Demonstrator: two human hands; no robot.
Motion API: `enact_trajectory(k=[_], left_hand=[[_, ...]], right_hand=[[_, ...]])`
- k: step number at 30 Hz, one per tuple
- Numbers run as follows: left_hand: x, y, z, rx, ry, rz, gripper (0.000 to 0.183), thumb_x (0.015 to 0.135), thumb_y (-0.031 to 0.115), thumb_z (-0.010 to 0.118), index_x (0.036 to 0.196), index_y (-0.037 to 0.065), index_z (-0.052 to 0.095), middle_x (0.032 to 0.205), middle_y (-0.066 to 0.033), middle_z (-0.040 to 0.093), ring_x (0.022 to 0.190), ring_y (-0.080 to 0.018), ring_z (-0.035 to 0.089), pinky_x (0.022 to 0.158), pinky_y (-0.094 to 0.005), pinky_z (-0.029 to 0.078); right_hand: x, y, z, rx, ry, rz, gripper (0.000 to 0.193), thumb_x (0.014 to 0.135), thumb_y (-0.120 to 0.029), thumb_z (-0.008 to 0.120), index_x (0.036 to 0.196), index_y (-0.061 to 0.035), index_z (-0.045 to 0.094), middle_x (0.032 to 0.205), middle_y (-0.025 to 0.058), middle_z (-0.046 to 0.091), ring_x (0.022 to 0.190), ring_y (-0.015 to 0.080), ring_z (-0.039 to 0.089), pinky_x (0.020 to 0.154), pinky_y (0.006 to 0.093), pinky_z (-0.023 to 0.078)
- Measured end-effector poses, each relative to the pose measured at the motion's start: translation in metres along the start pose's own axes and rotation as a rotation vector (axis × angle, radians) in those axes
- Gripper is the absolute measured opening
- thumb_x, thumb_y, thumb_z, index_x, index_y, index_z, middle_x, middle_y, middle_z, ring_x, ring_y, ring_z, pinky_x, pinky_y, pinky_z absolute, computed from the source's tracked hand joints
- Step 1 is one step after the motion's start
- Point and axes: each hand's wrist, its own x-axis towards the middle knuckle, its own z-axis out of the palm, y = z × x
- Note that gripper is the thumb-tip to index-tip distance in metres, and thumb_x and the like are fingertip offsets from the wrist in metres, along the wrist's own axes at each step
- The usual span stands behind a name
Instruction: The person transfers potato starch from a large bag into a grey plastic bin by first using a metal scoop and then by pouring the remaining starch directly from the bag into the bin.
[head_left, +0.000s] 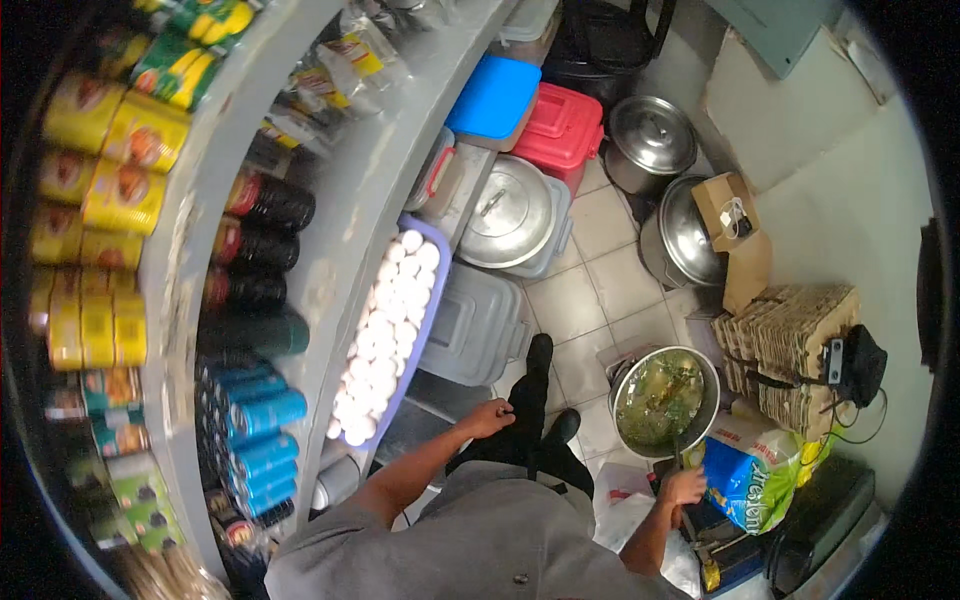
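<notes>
My right hand (683,487) is closed round the handle of a long-handled utensil (679,457). The utensil leans into a large round metal pot (712,420), and its lower end is under the food, so I cannot tell its exact kind. Inside the pot is a greenish, soupy stew (655,400) with leafy bits and darker pieces. In front of my left thigh, away from the pot, my left hand (487,418) has its fingers curled; whether something small is in them I cannot make out.
Left of me, shelves hold yellow cans (135,130), dark bottles (270,200) and blue cans (262,415). A purple tray (440,250) of eggs stands beside lidded bins (470,320). Lidded pots (650,140) stand ahead. Stacked cardboard (790,345) and a colourful sack (755,475) crowd the right.
</notes>
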Motion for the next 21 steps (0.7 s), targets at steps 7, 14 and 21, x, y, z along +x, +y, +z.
enact_trajectory(k=[7,14,21], left_hand=[[0.039,-0.022,-0.027,-0.113,0.155,-0.055,0.043,0.092,0.039,0.07,0.119,0.005,0.063,0.092,-0.0133,0.07,0.08,-0.0243,0.069,0.073,-0.0411,0.053],[0.032,-0.076,-0.004,-0.447,0.196,0.116,0.035,0.099,0.028,0.065,0.121,0.001,0.059,0.087,-0.0101,0.068,0.08,-0.0178,0.065,0.075,-0.0331,0.052],[0.018,-0.048,-0.023,-0.491,0.296,0.02,0.036,0.098,0.028,0.066,0.122,0.001,0.059,0.086,-0.0089,0.069,0.079,-0.0176,0.067,0.074,-0.0341,0.054]], right_hand=[[0.06,-0.364,-0.3,1.258,0.094,-1.181,0.029,0.087,-0.011,0.058,0.111,0.004,0.064,0.114,0.0224,0.064,0.109,0.0413,0.057,0.094,0.0513,0.044],[0.065,-0.593,-0.468,0.981,0.585,-1.697,0.022,0.091,-0.013,0.05,0.106,-0.0043,0.064,0.109,0.011,0.061,0.103,0.0287,0.059,0.091,0.0431,0.046],[0.073,-0.622,-0.491,0.5,0.68,-1.88,0.015,0.089,-0.021,0.055,0.09,-0.0111,0.067,0.098,0.0053,0.06,0.095,0.0224,0.059,0.084,0.0378,0.045]])
